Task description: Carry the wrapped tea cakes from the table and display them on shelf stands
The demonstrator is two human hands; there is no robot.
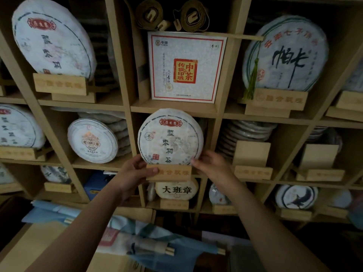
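Note:
A round tea cake (170,136) in white paper with a red seal and dark characters stands upright in a wooden stand (169,172) in the middle shelf compartment. My left hand (135,171) grips the stand's left end, thumb across its front. My right hand (211,163) touches the cake's lower right edge and the stand's right end, fingers curled. Two stands with no cake in them, one (252,160) just right and another (319,163) farther right, sit in the neighbouring compartments.
The wooden shelf grid (220,114) holds other displayed cakes (53,39) (285,54) (92,141), a square white tea box (186,66) above, and stacked cakes (249,130) behind. A "大班章" cake (176,190) sits directly below. Blue bags (157,242) lie on cartons under my arms.

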